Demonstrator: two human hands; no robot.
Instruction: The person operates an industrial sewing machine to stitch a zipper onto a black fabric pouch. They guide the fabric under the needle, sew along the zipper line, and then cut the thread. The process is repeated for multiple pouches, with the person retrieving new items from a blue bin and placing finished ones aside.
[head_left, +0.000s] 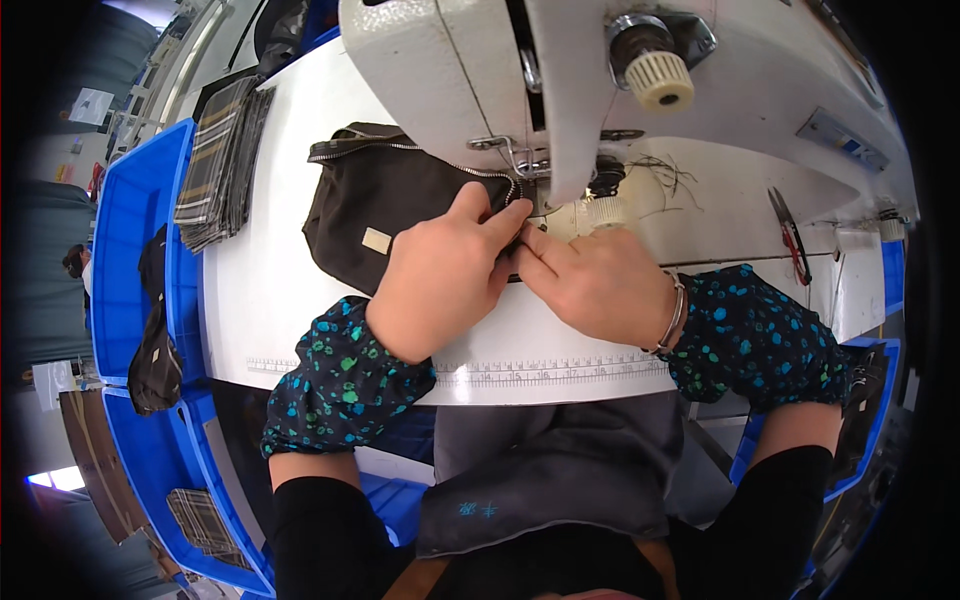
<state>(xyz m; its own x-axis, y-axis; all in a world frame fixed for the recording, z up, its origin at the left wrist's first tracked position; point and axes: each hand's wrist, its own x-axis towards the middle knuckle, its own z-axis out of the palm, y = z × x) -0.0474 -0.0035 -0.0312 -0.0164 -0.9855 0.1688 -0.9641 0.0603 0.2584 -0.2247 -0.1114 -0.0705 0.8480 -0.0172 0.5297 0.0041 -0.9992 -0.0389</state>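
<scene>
A dark brown fabric pouch (345, 205) with a metal zipper and a small pale patch lies on the white sewing table. Its right edge is under the needle area of a white sewing machine (450, 70). My left hand (445, 260) presses and grips that edge, its index finger pointing at the presser foot. Close beside it, my right hand (600, 285) has its fingers bunched on the pouch's near right corner. The fingertips of both hands nearly meet there. The needle and the exact stitching spot are partly hidden by the machine head and my fingers.
Red-handled thread snips (792, 240) lie right of the machine, and loose dark threads (670, 185) behind the right hand. A stack of plaid fabric pieces (220, 160) sits at the table's left. Blue bins (130, 260) stand beyond it. A ruler strip (520, 374) runs along the front edge.
</scene>
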